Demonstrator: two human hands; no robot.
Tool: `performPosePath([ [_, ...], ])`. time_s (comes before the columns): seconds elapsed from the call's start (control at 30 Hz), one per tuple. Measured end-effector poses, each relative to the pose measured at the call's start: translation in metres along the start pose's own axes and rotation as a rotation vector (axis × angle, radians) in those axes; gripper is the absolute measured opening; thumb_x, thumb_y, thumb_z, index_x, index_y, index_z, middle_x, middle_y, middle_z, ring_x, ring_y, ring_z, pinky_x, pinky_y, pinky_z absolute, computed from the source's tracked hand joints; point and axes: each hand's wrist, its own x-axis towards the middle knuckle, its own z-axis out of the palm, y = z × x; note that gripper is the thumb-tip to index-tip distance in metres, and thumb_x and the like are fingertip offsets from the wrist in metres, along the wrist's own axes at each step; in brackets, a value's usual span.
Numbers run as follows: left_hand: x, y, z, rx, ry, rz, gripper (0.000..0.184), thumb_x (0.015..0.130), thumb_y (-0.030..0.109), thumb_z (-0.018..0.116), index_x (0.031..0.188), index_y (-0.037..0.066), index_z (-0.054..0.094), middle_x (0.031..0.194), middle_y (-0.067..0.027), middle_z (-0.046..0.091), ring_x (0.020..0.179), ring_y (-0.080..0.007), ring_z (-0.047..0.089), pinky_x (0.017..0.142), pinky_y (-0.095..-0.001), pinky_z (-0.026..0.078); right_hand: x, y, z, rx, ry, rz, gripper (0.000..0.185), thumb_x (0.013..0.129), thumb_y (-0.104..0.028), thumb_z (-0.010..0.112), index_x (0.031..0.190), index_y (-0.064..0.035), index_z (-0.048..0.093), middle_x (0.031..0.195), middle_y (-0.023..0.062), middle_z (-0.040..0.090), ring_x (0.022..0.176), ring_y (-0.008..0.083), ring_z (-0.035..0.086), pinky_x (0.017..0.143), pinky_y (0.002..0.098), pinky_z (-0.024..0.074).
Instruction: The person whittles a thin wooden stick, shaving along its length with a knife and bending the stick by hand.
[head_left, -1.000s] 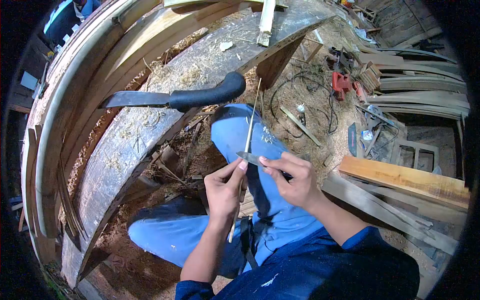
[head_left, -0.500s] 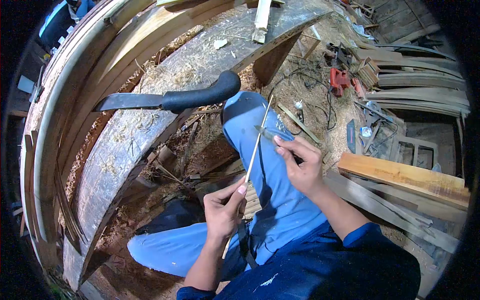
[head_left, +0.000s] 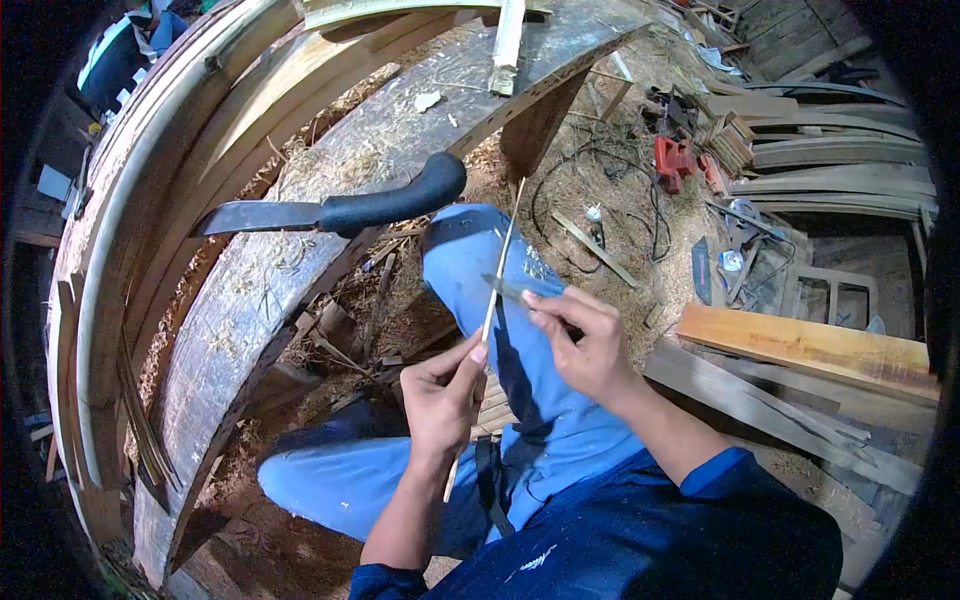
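My left hand (head_left: 441, 396) pinches a thin pale wooden stick (head_left: 508, 238), which slants up and away over my raised knee. My right hand (head_left: 583, 340) is closed on a small knife blade (head_left: 510, 290); its tip lies across the stick, seemingly touching it. Fine shavings cling to the blue trousers (head_left: 475, 255) near the knee. On the dark bench plank (head_left: 225, 335) to the left rests a machete (head_left: 385, 205) with a black curved handle. The grip end of the small blade is hidden by my right fingers.
Long curved timbers (head_left: 150, 175) lean along the left. Wood shavings and cables cover the floor around a red power tool (head_left: 674, 163). At the right lie an orange-toned board (head_left: 800, 340), grey planks (head_left: 770, 412) and stacked curved strips (head_left: 835, 152).
My right hand and the blade have moved left and slightly down toward my left hand, along the stick. The view has shifted a little.
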Motion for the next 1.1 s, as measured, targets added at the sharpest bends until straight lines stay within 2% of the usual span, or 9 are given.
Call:
performPosePath([
  [0.27, -0.037, 0.001, -0.028, 0.045, -0.020, -0.128, 0.024, 0.093, 0.008, 0.067, 0.113, -0.005, 0.070, 0.061, 0.0010, 0.055, 0.047, -0.0034, 0.041, 0.042, -0.0210, 0.028, 0.010, 0.013, -0.011, -0.059, 0.062, 0.047, 0.016, 0.086, -0.005, 0.070, 0.102, -0.0025, 0.073, 0.085, 0.0144, 0.068, 0.074, 0.0278, 0.066, 0.064, 0.0355, 0.0504],
  [0.43, -0.052, 0.030, -0.065, 0.194, -0.081, -0.199, 0.021, 0.088, 0.006, 0.071, 0.106, -0.006, 0.073, 0.053, -0.0014, 0.054, 0.040, -0.0050, 0.041, 0.037, -0.0221, 0.027, 0.009, 0.019, -0.014, -0.088, 0.120, 0.067, 0.018, 0.086, -0.004, 0.070, 0.104, -0.0030, 0.073, 0.084, 0.0144, 0.067, 0.073, 0.0274, 0.066, 0.063, 0.0352, 0.0496],
  [0.57, -0.051, 0.037, -0.085, 0.241, -0.048, -0.065, 0.024, 0.090, 0.011, 0.069, 0.107, -0.005, 0.072, 0.052, -0.0037, 0.055, 0.038, -0.0064, 0.042, 0.036, -0.0215, 0.028, 0.007, 0.021, -0.015, -0.122, 0.207, 0.064, 0.020, 0.087, -0.002, 0.069, 0.107, -0.0032, 0.072, 0.086, 0.0148, 0.067, 0.072, 0.0276, 0.065, 0.064, 0.0353, 0.0496],
  [0.7, -0.036, 0.027, -0.068, 0.157, -0.101, -0.075, 0.025, 0.094, 0.011, 0.065, 0.112, -0.006, 0.070, 0.054, -0.0034, 0.053, 0.038, -0.0062, 0.041, 0.035, -0.0220, 0.028, 0.003, 0.023, -0.014, -0.061, 0.302, 0.105, 0.022, 0.087, -0.002, 0.068, 0.109, -0.0037, 0.072, 0.086, 0.0149, 0.066, 0.073, 0.0279, 0.064, 0.065, 0.0361, 0.0499],
  [0.77, -0.030, 0.027, -0.049, 0.134, -0.119, -0.108, 0.025, 0.095, 0.012, 0.065, 0.113, -0.005, 0.070, 0.055, -0.0031, 0.054, 0.040, -0.0055, 0.042, 0.035, -0.0219, 0.029, 0.000, 0.015, -0.019, -0.168, 0.165, -0.066, 0.023, 0.087, -0.002, 0.068, 0.110, -0.0044, 0.071, 0.084, 0.0143, 0.065, 0.072, 0.0284, 0.064, 0.065, 0.0364, 0.0498],
  [0.9, -0.014, 0.027, -0.017, 0.172, -0.134, -0.158, 0.027, 0.094, 0.012, 0.067, 0.116, -0.005, 0.068, 0.059, -0.0003, 0.055, 0.044, -0.0039, 0.042, 0.038, -0.0213, 0.029, 0.000, 0.001, -0.018, -0.166, 0.015, -0.039, 0.022, 0.085, -0.006, 0.071, 0.107, -0.0064, 0.073, 0.080, 0.0122, 0.064, 0.066, 0.0278, 0.062, 0.058, 0.0375, 0.0487],
  [0.97, -0.008, 0.027, -0.006, 0.161, -0.117, -0.152, 0.028, 0.095, 0.011, 0.067, 0.117, -0.005, 0.068, 0.058, 0.0024, 0.053, 0.044, -0.0027, 0.040, 0.039, -0.0210, 0.026, 0.000, 0.000, -0.016, -0.125, 0.047, -0.082, 0.020, 0.084, -0.009, 0.073, 0.104, -0.0076, 0.075, 0.078, 0.0110, 0.062, 0.062, 0.0270, 0.061, 0.054, 0.0383, 0.0475],
  [1.03, -0.005, 0.026, -0.003, 0.181, -0.101, -0.147, 0.028, 0.094, 0.011, 0.067, 0.118, -0.004, 0.068, 0.058, 0.0048, 0.051, 0.044, -0.0015, 0.038, 0.040, -0.0211, 0.025, -0.003, -0.003, -0.018, -0.110, -0.092, -0.002, 0.019, 0.085, -0.011, 0.073, 0.103, -0.0082, 0.075, 0.075, 0.0102, 0.060, 0.060, 0.0276, 0.061, 0.053, 0.0390, 0.0469],
  [1.1, -0.004, 0.019, -0.006, 0.213, -0.078, -0.058, 0.028, 0.094, 0.010, 0.067, 0.118, -0.004, 0.068, 0.057, 0.0056, 0.051, 0.045, -0.0010, 0.038, 0.040, -0.0211, 0.025, -0.002, -0.004, -0.014, -0.096, -0.062, -0.013, 0.018, 0.085, -0.012, 0.073, 0.103, -0.0084, 0.075, 0.073, 0.0100, 0.059, 0.060, 0.0282, 0.061, 0.053, 0.0400, 0.0467],
])
